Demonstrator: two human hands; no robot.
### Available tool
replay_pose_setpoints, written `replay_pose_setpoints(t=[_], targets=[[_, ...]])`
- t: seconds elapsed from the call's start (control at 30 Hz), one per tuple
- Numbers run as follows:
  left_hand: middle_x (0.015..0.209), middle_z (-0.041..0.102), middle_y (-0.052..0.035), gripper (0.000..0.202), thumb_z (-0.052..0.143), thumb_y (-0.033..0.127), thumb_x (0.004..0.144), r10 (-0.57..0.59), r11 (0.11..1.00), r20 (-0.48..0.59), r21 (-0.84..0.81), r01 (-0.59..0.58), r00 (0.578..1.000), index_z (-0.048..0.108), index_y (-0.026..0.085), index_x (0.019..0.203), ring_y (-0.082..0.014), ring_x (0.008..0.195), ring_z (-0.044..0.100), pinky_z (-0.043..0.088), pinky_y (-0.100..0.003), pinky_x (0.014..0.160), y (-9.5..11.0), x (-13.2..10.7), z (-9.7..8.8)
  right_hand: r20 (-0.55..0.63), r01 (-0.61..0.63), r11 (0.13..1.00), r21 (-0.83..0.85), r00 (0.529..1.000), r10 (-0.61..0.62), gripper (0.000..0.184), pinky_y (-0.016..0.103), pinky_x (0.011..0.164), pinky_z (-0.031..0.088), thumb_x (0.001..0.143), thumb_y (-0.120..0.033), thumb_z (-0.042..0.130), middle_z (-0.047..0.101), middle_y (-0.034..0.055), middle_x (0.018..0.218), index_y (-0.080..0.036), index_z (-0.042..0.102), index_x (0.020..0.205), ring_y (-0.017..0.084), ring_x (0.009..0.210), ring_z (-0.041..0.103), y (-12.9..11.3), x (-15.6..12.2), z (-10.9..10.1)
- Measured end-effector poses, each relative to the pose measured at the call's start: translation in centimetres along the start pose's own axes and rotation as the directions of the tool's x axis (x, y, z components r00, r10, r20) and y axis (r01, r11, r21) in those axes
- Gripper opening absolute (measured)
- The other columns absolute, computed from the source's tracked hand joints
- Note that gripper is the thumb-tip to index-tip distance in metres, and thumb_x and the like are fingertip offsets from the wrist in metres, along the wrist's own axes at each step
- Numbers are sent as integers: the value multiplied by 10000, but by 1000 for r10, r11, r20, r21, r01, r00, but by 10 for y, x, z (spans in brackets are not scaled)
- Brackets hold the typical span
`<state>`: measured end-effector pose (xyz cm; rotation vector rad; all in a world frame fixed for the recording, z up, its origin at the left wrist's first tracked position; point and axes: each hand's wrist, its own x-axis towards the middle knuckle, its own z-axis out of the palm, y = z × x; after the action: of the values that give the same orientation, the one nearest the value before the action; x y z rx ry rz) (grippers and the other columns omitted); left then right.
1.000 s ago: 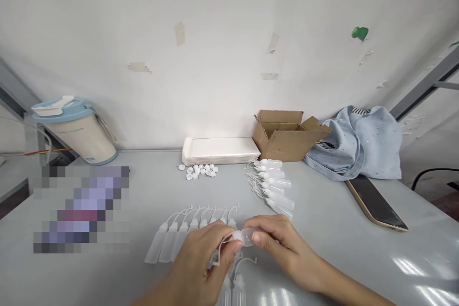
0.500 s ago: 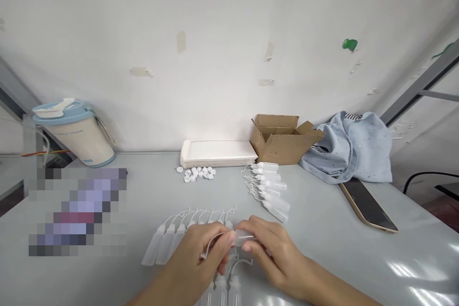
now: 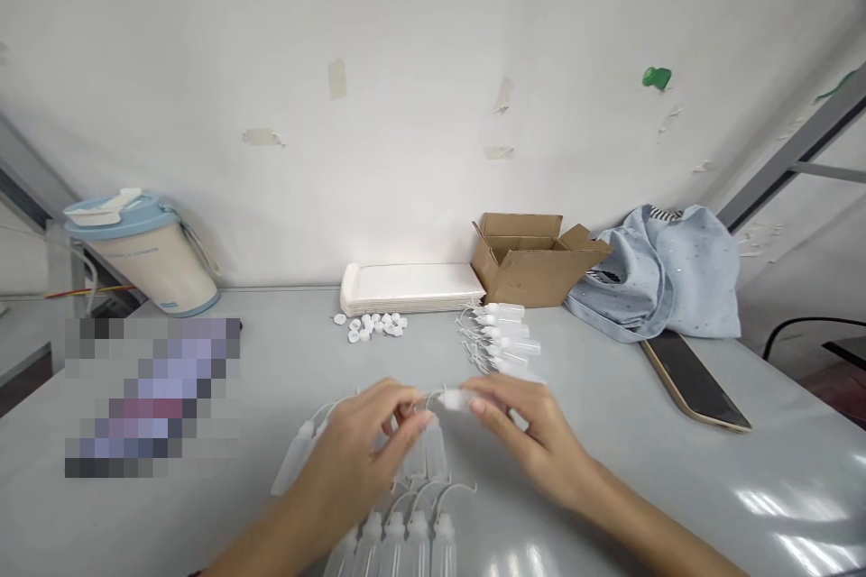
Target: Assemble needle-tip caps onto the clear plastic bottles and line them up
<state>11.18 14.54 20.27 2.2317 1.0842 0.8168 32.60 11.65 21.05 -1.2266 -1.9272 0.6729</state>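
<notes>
My right hand [image 3: 531, 428] grips a small translucent squeeze bottle [image 3: 455, 399] that lies sideways, its white neck pointing left. A thin cap strap [image 3: 431, 396] curves from that neck to my left hand [image 3: 369, 442], whose thumb and fingertips are pinched at its end. The tiny end piece itself is hidden by the fingers. Beneath the hands is a row of similar bottles [image 3: 292, 460] with curved straps, partly covered by my left hand. Closer to me stands a second row of bottles [image 3: 418, 545].
Loose white caps [image 3: 379, 325] lie before a stack of white trays [image 3: 412, 284]. More bottles [image 3: 511, 334] are piled near an open cardboard box [image 3: 541, 275]. A blue cloth bag [image 3: 677, 275] and phone [image 3: 694, 383] are at right, a tumbler [image 3: 152, 257] at left.
Both hands have risen away from me with the bottle. My left fingers have come off the bottle's neck, and a gap has opened between the hands. More of the near row shows.
</notes>
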Motion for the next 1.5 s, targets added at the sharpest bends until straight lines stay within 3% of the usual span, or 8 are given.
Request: replay_pose_setpoints(t=[0.13,0.33,0.5,0.87,1.1,1.23,1.33,1.5], targets=[[916,643,-46,253,377,317,913,-63,975,-137,205,90,989,602,203,924,-183,762,594,497,-277,640,-36,15,-20,-228,57,934,-353,963,-144,295,248,555,410,920,-272,467,625,80,763,-87,665,1035,154,634,569,23,10,-22],[1105,615,-150,333,333,259,862,-35,901,-208,417,121,977,604,142,1017,-302,1050,539,445,-474,898,-103,36,-44,-239,-181,779,-600,970,41,289,285,559,431,888,-269,483,679,94,768,-113,717,955,209,653,619,42,19,-47],[1242,577,-132,377,318,223,857,-32,899,-107,432,75,994,607,156,1090,-291,1154,500,409,-458,961,-122,47,-49,-180,-274,703,-657,962,206,244,301,662,447,868,-224,508,712,119,893,-126,712,960,261,842,648,35,19,-49],[983,674,-121,359,367,356,838,-165,890,-89,415,187,982,636,155,966,-258,887,623,469,-356,813,-111,44,-53,-148,-359,671,-649,925,351,145,296,648,428,827,-148,542,676,104,925,-135,660,910,244,852,617,32,19,-49],[866,691,-113,338,435,424,797,-247,879,-105,394,268,963,645,163,838,-271,791,635,476,-361,729,-96,39,-58,-161,-163,839,-518,983,92,194,269,611,402,875,-169,446,632,61,746,-161,608,768,176,699,564,17,11,-38],[888,689,-77,327,436,444,832,-246,887,-123,371,274,962,633,184,858,-255,834,621,468,-344,757,-72,34,-53,128,-34,914,-405,987,94,341,232,478,277,891,-205,407,452,-22,514,-170,491,562,86,456,373,-19,-10,-5],[832,688,-43,330,441,472,851,-260,923,-112,264,281,959,619,195,853,-215,757,619,476,-298,688,-49,29,-45,429,-27,945,-325,887,172,361,238,416,181,799,-190,499,205,-75,427,-172,409,450,64,393,127,-37,-24,21],[738,648,1,307,468,494,861,-260,952,-60,152,266,964,584,211,833,-160,637,583,454,-249,576,-24,19,-30,473,-147,918,-368,821,321,416,248,409,143,722,-225,553,92,-86,407,-175,326,377,68,408,38,-40,-27,40]])
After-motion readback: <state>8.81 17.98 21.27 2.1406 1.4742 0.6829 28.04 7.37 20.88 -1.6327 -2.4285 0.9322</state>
